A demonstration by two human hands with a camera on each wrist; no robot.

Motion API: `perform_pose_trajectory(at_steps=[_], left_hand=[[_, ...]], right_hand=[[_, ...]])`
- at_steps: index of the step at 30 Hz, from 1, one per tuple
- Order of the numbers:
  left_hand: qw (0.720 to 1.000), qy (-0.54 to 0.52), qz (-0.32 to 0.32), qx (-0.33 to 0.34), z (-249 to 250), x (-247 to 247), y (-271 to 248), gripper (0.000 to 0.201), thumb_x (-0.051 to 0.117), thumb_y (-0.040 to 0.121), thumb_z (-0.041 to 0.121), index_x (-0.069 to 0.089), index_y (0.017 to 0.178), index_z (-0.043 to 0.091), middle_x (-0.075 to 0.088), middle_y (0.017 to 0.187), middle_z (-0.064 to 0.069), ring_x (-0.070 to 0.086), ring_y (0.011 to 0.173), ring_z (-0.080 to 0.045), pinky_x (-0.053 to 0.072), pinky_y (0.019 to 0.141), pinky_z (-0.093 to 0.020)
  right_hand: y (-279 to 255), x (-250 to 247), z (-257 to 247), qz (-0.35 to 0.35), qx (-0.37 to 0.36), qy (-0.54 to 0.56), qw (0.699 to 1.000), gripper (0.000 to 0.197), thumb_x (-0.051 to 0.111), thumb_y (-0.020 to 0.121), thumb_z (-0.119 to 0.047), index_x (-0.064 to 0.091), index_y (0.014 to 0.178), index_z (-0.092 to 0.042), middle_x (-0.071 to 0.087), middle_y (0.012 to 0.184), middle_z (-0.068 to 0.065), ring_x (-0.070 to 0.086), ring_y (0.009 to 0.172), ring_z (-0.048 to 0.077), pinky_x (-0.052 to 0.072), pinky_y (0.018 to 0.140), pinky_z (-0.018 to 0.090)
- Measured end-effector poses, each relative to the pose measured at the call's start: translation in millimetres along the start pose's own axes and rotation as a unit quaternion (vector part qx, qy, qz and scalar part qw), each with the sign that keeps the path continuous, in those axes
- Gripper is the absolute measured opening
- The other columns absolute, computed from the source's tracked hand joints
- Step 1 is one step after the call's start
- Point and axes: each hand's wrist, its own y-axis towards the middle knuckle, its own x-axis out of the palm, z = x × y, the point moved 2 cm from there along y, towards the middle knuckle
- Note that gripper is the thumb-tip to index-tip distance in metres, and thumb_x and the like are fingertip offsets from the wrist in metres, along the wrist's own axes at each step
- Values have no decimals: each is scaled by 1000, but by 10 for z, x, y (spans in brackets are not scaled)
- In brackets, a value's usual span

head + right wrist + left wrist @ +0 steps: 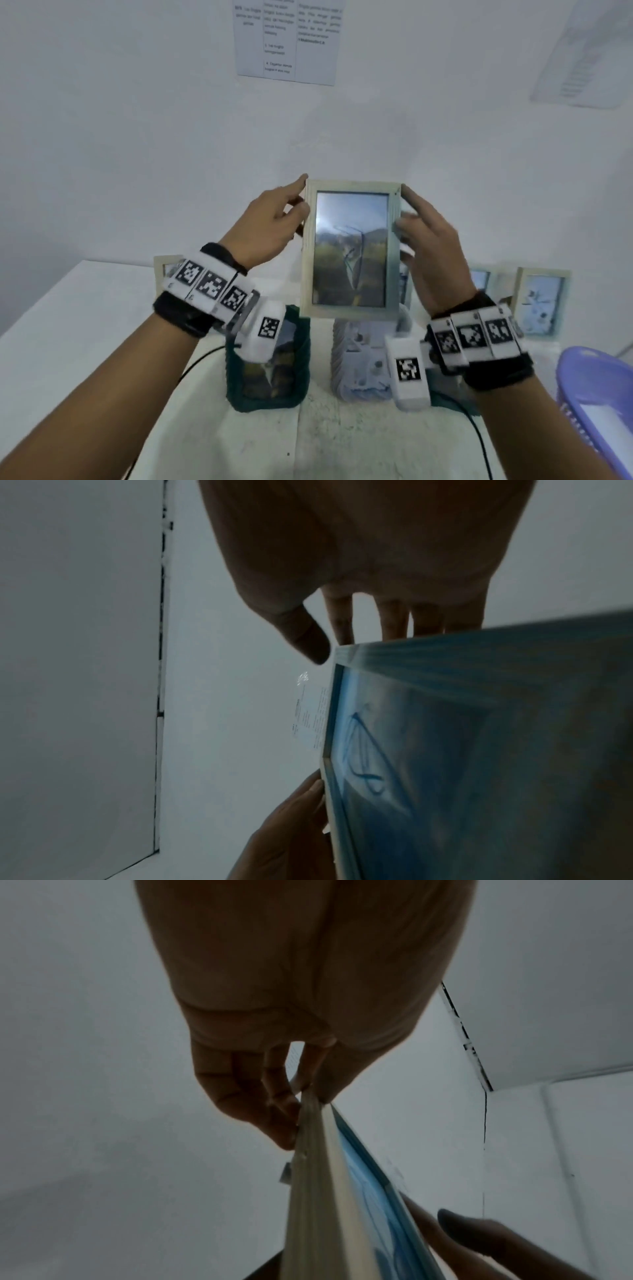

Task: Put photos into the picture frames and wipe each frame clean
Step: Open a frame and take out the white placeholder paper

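I hold a light wooden picture frame [351,250] upright in the air above the table, its glass side facing me with a landscape photo inside. My left hand [301,202] pinches the frame's upper left edge, thumb in front and fingers behind, as the left wrist view shows [298,1104]. My right hand [406,209] grips the upper right edge, with the fingers behind the frame [479,750] and the thumb near its corner. A small white bit [407,248] shows behind the right edge; I cannot tell what it is.
Below the frame stand a green woven basket [301,363] and a pale basket [337,359], both with photos. Framed pictures stand at the back right [541,301] and back left [164,270]. A purple basket [582,370] is at the right edge. Cables cross the white table [68,342].
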Motion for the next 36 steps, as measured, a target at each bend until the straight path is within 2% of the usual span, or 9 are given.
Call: perform_pose_trajectory(at_steps=[5, 8, 10, 12, 18, 20, 25, 30, 36], left_hand=[[999, -30, -31, -30, 47, 570, -626, 48, 46, 101, 22, 36, 147, 23, 60, 104, 7, 65, 73, -3, 53, 78, -33], [997, -28, -44, -62, -66, 1053, -981, 47, 47, 100, 24, 37, 147, 24, 58, 105, 5, 63, 73, -5, 52, 78, -33], [995, -40, -59, -68, -105, 1353, -1211, 43, 48, 100, 26, 39, 141, 34, 60, 106, 2, 62, 78, -14, 53, 76, -35], [994, -54, -66, -72, -121, 1595, -1415, 39, 49, 100, 21, 41, 128, 48, 60, 100, 8, 58, 75, -5, 50, 73, -23], [985, -27, -60, -159, -59, 2069, -1911, 46, 47, 100, 27, 34, 144, 31, 56, 114, 9, 55, 79, 2, 41, 71, -7], [981, -54, -60, -179, 42, 2190, -2069, 48, 53, 95, 37, 32, 138, 43, 53, 119, 18, 58, 92, 2, 42, 73, -5], [968, -163, -66, -181, 281, 2464, -2278, 71, 71, 72, 59, 28, 128, 60, 56, 123, 28, 54, 110, 12, 42, 86, -6], [926, -262, -42, -268, 154, 2652, -2327, 117, 77, 57, 70, 6, 147, 48, 30, 153, 14, 33, 140, -8, 37, 111, -37], [880, -366, -13, -304, 33, 2599, -2397, 90, 72, 71, 52, 27, 148, 37, 62, 128, 4, 63, 111, -9, 52, 87, -25]], right_hand=[[-860, -443, 362, -93, 76, 55, 991, 67, 63, 89, -34, 28, 143, -50, 38, 148, -19, 44, 131, 5, 42, 105, 40], [-1304, -685, 609, -64, 96, 17, 993, 71, 65, 87, -37, 24, 143, -53, 26, 138, -46, 27, 129, -19, 32, 114, 33], [-1543, -845, 729, -34, 122, 29, 991, 65, 56, 93, -21, 23, 146, -42, 45, 117, -52, 44, 109, -27, 46, 93, 13], [-1758, -981, 847, -20, 151, 51, 987, 62, 50, 95, -11, 24, 145, -37, 54, 104, -50, 54, 98, -22, 49, 75, 8], [-2182, -1272, 1136, 13, 233, 86, 969, 53, 53, 94, -21, 36, 141, -36, 57, 124, -24, 62, 106, -2, 54, 78, 21], [-2266, -1328, 1187, 22, 249, 77, 965, 46, 52, 95, -23, 40, 139, -30, 61, 123, -14, 64, 104, 3, 55, 76, 22], [-2387, -1334, 1199, -19, 262, 108, 959, 37, 51, 95, -32, 50, 130, -21, 64, 123, 8, 64, 108, 27, 54, 87, 48], [-2470, -1270, 1254, -62, 295, 129, 945, 42, 49, 91, -47, 51, 129, -31, 67, 112, 7, 66, 103, 22, 55, 80, 35], [-2462, -1228, 1443, -25, 318, 7, 948, 25, 48, 99, -29, 63, 114, -16, 69, 103, 19, 64, 81, 26, 51, 66, 33]])
